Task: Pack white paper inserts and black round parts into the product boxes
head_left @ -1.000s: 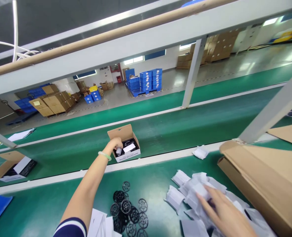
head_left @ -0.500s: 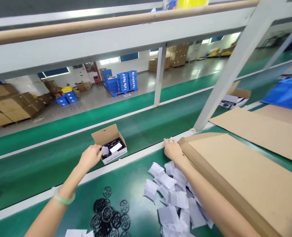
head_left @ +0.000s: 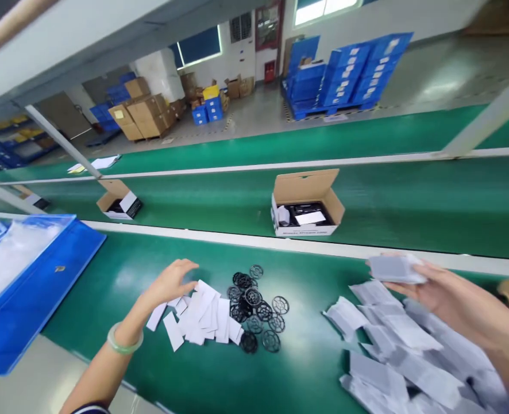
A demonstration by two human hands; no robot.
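Head view: the left hand (head_left: pixel 170 283) is open, fingers spread, holding nothing, just over the white cards (head_left: pixel 203 313) near the bench's (head_left: pixel 159 368) front edge. The right hand (head_left: pixel 431 287) pinches one white packet (head_left: pixel 394 268) above the packet pile (head_left: pixel 392 339) at the right end. It looks like the picking-up step. Next, the left hand must close on one card. Black rings (head_left: pixel 254 305) lie beside the cards.
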